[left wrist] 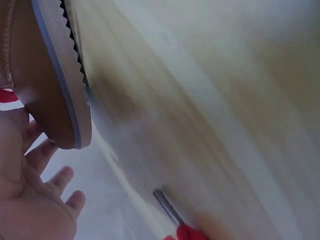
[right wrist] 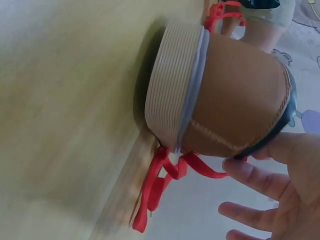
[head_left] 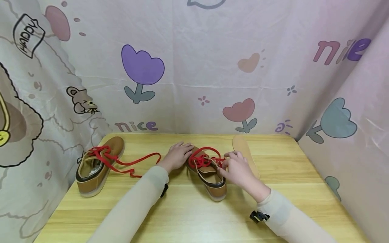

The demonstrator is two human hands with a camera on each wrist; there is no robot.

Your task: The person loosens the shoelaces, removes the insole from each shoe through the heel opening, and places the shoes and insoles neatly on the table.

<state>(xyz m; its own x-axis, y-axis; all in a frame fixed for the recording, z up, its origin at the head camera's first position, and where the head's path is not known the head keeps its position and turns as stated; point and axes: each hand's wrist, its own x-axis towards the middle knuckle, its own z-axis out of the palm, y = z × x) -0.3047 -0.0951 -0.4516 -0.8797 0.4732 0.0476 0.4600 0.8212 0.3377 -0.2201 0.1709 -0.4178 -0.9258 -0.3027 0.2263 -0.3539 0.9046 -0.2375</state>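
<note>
A brown lace-up shoe (head_left: 217, 191) with a black collar edge and red shoelaces (head_left: 202, 160) lies on the table, its toe pointing away. My left hand (head_left: 177, 156) holds the toe end, thumb at one side and fingers around the tip. In the left wrist view the outer fingers (left wrist: 62, 177) hang free of the toe. On the shoe's other side, my right hand (head_left: 238, 167) pinches the collar edge between thumb and index finger, while its other fingers (right wrist: 247, 215) spread loosely. Part of the lace hangs beside the shoe in the right wrist view.
A matching brown shoe (head_left: 94, 184) stands at the left, its long red lace (head_left: 138, 162) trailing across the table toward my left forearm. Behind my right hand lies a beige insole (head_left: 244, 148). A printed curtain (head_left: 194, 67) borders the wooden table (head_left: 194, 219) at the back and sides.
</note>
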